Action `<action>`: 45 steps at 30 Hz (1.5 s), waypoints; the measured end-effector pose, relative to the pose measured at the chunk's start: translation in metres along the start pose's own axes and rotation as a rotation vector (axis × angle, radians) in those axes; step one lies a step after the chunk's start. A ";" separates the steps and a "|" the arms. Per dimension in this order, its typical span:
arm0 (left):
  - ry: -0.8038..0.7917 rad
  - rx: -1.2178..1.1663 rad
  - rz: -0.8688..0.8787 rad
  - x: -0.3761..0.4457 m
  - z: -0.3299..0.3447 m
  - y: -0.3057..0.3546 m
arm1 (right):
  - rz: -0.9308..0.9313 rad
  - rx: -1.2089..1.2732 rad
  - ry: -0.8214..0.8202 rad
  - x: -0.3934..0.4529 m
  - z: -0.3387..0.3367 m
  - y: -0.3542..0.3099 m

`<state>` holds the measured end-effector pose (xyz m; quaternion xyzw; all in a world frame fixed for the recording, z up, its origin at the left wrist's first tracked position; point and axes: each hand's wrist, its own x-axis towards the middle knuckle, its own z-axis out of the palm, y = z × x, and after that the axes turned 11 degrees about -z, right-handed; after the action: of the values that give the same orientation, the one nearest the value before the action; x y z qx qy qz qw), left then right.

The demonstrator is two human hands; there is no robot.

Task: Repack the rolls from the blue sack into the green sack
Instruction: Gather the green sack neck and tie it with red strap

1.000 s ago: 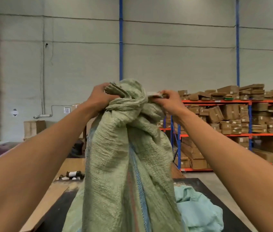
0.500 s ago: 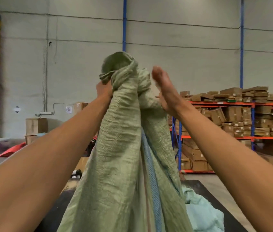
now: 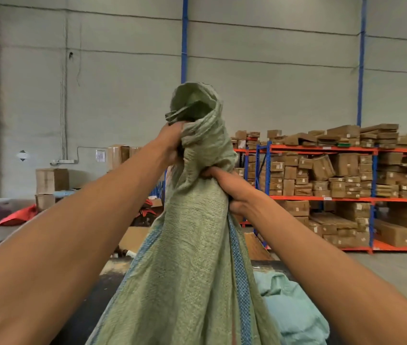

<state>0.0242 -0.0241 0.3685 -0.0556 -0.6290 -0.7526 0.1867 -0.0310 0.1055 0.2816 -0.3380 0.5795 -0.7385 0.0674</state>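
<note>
The green woven sack (image 3: 192, 270) stands tall in front of me, its top gathered into a twisted neck with the mouth flopping open above. My left hand (image 3: 172, 140) grips the bunched neck from the left, just under the mouth. My right hand (image 3: 227, 188) grips the neck lower down, fingers curled round the cloth from the right. A pale blue sack (image 3: 294, 312) lies crumpled on the dark surface behind the green one, at lower right. No rolls show; the green sack hides its contents.
A dark mat (image 3: 80, 317) lies under the sacks. Orange and blue racking (image 3: 371, 197) stacked with cardboard boxes fills the right background. More cartons (image 3: 51, 180) and a red sheet (image 3: 15, 216) sit at the left by the grey wall.
The sack's neck has risen and been twisted. My right hand went from the top, opened flat half a second ago, and now grips the neck lower down. My left hand kept its hold.
</note>
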 end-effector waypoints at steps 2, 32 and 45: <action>-0.028 0.059 -0.126 -0.010 -0.010 -0.003 | 0.007 0.042 0.021 -0.001 0.000 0.002; -0.052 -0.132 -0.714 -0.079 -0.056 -0.314 | 0.496 -0.585 -0.166 -0.067 -0.090 0.133; 0.206 0.687 -0.639 -0.129 0.002 -0.393 | 0.424 -0.551 -0.167 -0.245 -0.217 0.212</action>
<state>0.0048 0.0600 -0.0362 0.2803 -0.8051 -0.5225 0.0152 -0.0317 0.3342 -0.0349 -0.2747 0.8066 -0.4941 0.1728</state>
